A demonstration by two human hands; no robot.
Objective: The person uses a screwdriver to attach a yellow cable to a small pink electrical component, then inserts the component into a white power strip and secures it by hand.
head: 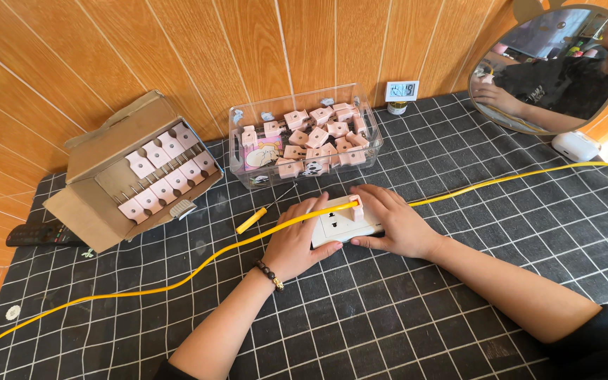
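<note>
White socket plate [339, 226] pinned flat under left hand [295, 243] and right hand [395, 224], right fingers pinching a pink plug [355, 209]; clear tub [304, 135] and cardboard box [135, 172] brim with pink plugs.

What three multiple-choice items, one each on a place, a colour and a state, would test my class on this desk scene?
1. Where does the clear plastic bin of pink plugs stand?
A. against the wooden wall
B. on the floor
C. inside the cardboard box

2. What colour is the cable across the mat?
A. blue
B. yellow
C. white

3. What are the left hand and right hand doing?
A. hanging in the air
B. holding the screwdriver
C. resting on the white socket plate

Answers: 1 A, the bin sits by the wall panels; 2 B, it is bright yellow; 3 C, both hands flank the plate.
</note>
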